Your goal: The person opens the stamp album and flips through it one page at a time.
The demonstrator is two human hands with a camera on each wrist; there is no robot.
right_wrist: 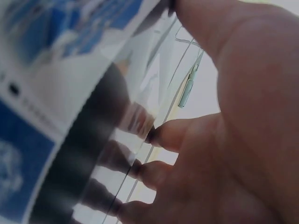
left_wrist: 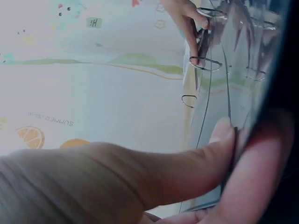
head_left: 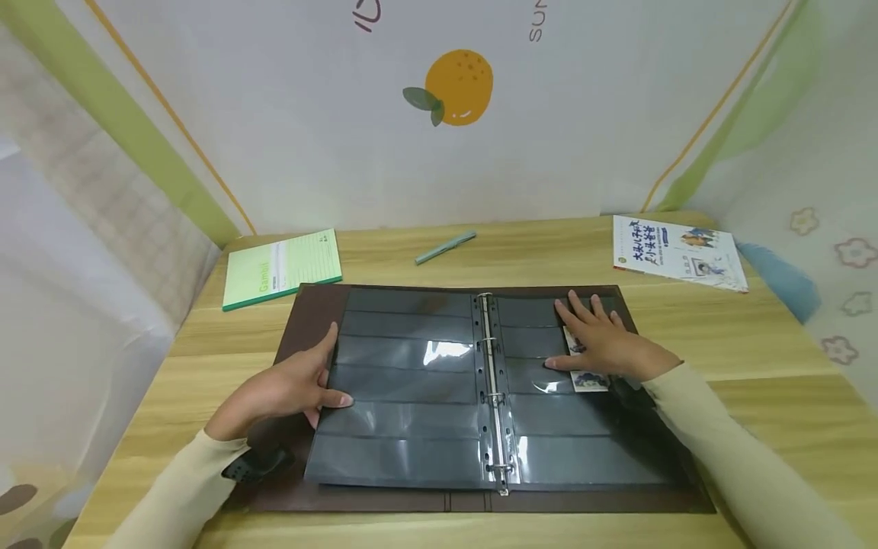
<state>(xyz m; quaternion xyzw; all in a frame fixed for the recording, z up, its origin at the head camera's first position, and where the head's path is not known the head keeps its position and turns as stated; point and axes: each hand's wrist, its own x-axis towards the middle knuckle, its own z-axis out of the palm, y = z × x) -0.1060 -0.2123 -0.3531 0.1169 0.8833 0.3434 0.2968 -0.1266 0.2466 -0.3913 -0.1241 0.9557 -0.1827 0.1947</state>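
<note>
Binder [head_left: 384,499] open flat between my hands | my left hand [head_left: 288,389] pinches the left sleeve page's [head_left: 405,396] edge | my right hand [head_left: 604,343] spread flat over one stamp [head_left: 591,380] already pocketed | other pockets apparently unfilled.

The green notebook [head_left: 283,268] reads "Gambol". The backdrop [left_wrist: 93,93] carries "SUMMER ORANGE" upside down and a small "Hi!". The booklet's [head_left: 679,252] Chinese title is too small to read.
</note>
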